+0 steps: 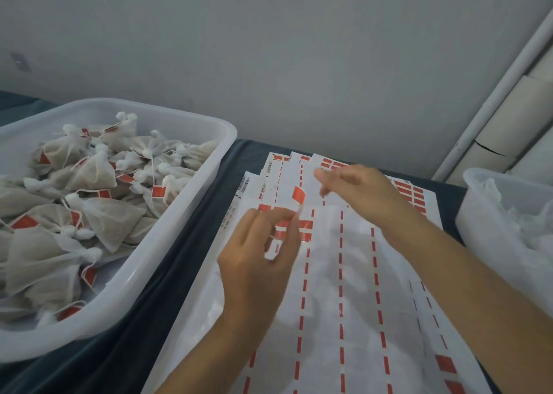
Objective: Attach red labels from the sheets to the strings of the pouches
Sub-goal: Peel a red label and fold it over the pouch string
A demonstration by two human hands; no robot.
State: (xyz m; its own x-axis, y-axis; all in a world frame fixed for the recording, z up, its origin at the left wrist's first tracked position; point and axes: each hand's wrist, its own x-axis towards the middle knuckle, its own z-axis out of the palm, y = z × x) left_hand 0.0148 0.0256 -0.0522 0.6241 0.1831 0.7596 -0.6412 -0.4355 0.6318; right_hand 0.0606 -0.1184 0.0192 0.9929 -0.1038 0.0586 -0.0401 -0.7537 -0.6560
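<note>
A red label (298, 195) is pinched at its lower edge between the thumb and fingertips of the left hand (263, 256), held up just above the label sheets (344, 274); a thin white string may be caught in the same pinch, but this cannot be told for certain. The right hand (356, 190) hovers beside the label with its fingers loosely extended, and nothing is gripped by it.

The sheets are spread overlapping under both hands. Most of their rows have been stripped to bare backing with only thin red dashes left, while whole labels are seen at the far right edge and the near right corner. A good part of the work is judged done: the large tub (167, 244) on the left is piled with pouches (98, 214), many already bearing red labels on their strings. A second tub (478, 202) on the right holds white material, blurred, perhaps pouches not yet labelled.

Everything is carried on a surface (185, 274) covered with dark blue cloth. A plain grey wall (269, 49) stands behind, and a white pipe (493, 94) runs slantwise at the right.
</note>
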